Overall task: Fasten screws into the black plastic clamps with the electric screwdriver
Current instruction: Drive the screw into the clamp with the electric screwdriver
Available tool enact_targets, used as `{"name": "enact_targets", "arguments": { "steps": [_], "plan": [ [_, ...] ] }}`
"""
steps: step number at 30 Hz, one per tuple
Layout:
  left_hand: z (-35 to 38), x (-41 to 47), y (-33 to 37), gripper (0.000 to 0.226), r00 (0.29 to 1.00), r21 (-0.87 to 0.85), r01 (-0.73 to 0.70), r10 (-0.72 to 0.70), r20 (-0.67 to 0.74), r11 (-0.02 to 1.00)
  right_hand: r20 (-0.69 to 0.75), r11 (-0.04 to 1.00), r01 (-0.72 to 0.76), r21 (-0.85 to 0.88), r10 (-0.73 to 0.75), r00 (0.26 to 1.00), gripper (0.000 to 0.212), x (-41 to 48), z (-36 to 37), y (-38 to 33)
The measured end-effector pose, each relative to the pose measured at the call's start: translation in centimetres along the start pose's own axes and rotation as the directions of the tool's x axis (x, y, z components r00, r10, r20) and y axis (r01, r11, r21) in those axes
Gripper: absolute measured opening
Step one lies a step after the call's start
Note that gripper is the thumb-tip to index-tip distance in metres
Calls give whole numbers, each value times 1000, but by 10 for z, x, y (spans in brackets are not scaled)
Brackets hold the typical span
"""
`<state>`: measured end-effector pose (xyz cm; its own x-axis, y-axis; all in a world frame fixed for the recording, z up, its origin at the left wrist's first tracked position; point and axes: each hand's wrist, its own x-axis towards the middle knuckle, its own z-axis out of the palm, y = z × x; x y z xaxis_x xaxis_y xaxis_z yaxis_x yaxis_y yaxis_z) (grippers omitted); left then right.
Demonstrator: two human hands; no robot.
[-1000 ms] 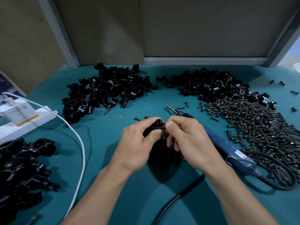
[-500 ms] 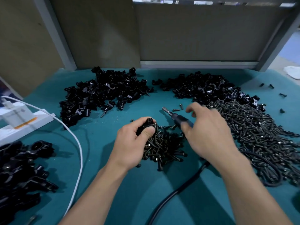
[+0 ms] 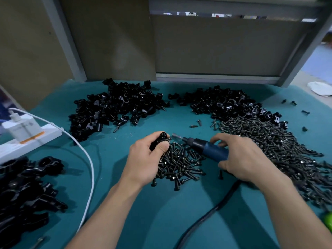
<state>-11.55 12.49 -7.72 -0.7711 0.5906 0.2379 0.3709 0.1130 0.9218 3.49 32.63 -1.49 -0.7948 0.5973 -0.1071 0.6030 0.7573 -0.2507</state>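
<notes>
At the left of the desk (image 3: 125, 221) a white cable (image 3: 90, 166) loops close by the left forearm; a wide elbow move could snag it and tug the charger (image 3: 21, 129) off its strip.

The left hand (image 3: 145, 160) is clamped on one black clamp (image 3: 160, 139), thumb pressed on its near side, holding it just above the small heap of screws (image 3: 179, 162). The clamp's round opening faces up. I cannot tell whether a screw is seated in it. The hold looks like a pinch, so the driver's torque could spin the clamp out of the fingers, or the bit could skid off the head towards the thumb.

The electric screwdriver (image 3: 206, 147) lies low across the heap, its bit tip just beside the clamp but pointing sideways, not down the hole. Driven at that angle, a screw would likely cross-thread in the plastic.

The right hand (image 3: 249, 159) has fingers and thumb curled round the blue body, far back from the tip. That leaves less control of the bit. The black cord (image 3: 215, 207) trailing from it could drag loose screws from the large pile (image 3: 280, 150) off the desk.
</notes>
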Motion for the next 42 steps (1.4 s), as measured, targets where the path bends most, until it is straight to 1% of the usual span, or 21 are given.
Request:
{"name": "enact_targets", "arguments": {
  "steps": [2, 4, 7, 9, 10, 12, 14, 15, 16, 18, 19, 21, 23, 25, 26, 29, 31, 33, 34, 36, 42],
  "plan": [
    [0, 0, 0, 14, 1000, 6, -7, 7, -4, 1000, -49, 998, 13, -64, -17, 999, 62, -3, -2, 1],
    [1, -1, 0, 15, 1000, 16, -9, 9, -5, 1000, -233, 997, 26, -73, -42, 972, 64, -7, 1, 1],
    [1, -3, 0, 13, 1000, 14, 3, -3, -8, 1000, -546, 979, -120, 167, 193, 815, 29, -28, 15, 4],
    [0, -2, 1, 19, 1000, -10, 19, -19, -22, 1000, -454, 857, -214, 468, 441, 774, 3, -42, 27, 11],
    [0, -1, 2, 24, 999, -15, 26, -27, -36, 1000, -318, 726, -247, 642, 545, 776, 8, -48, 33, 14],
    [-1, 0, 3, 28, 998, -23, 42, -43, -54, 999, -31, 371, -254, 893, 614, 789, 11, -58, 37, 8],
    [-1, 0, 3, 26, 997, -34, 52, -54, -50, 998, 99, 173, -250, 953, 601, 793, 14, -64, 36, 0],
    [0, 0, 4, 27, 997, -42, 54, -56, -44, 998, 104, 176, -255, 951, 592, 799, 16, -66, 36, -5],
    [0, 1, 5, 30, 998, -51, 53, -55, -36, 997, 54, 297, -278, 913, 589, 806, 14, -68, 35, -7],
    [1, 1, 7, 36, 998, -48, 48, -50, -25, 998, -182, 668, -307, 679, 557, 810, 8, -71, 32, -9],
    [1, 2, 8, 37, 999, -44, 46, -47, -22, 998, -288, 784, -298, 544, 508, 812, 8, -71, 27, -13],
    [1, 4, 8, 30, 999, -57, 47, -48, -24, 997, -305, 878, -320, 357, 433, 848, 12, -68, 21, -19],
    [2, 6, 8, 23, 998, -67, 50, -52, -31, 997, -98, 867, -373, 331, 425, 900, 9, -64, 13, -22],
    [1, 5, 9, 27, 998, -78, 42, -45, -35, 996, 97, 722, -420, 550, 444, 891, 18, -65, 15, -20],
    [0, 4, 10, 30, 998, -89, 41, -44, -33, 995, 87, 665, -429, 611, 482, 872, 19, -67, 22, -19],
    [-2, 2, 13, 33, 998, -127, 50, -53, -26, 991, -367, 829, -300, 472, 495, 788, 9, -72, 37, -20],
    [-1, 3, 15, 34, 999, -134, 45, -48, -15, 990, -582, 955, -241, 173, 297, 757, 28, -67, 35, -16],
    [0, 3, 16, 35, 999, -123, 46, -48, -13, 991, -404, 950, -282, -136, 207, 891, 62, -51, 23, -4],
    [0, 2, 16, 36, 998, -119, 51, -53, -14, 992, -239, 939, -292, -184, 245, 940, 69, -43, 16, 0],
    [0, 2, 14, 34, 998, -112, 60, -62, -13, 992, 2, 945, -265, -190, 271, 963, 61, -33, 7, 2],
    [1, 3, 8, 17, 997, -111, 63, -66, -28, 992, 0, 960, -129, -248, 133, 991, 51, -23, -22, 5]
  ]
}}
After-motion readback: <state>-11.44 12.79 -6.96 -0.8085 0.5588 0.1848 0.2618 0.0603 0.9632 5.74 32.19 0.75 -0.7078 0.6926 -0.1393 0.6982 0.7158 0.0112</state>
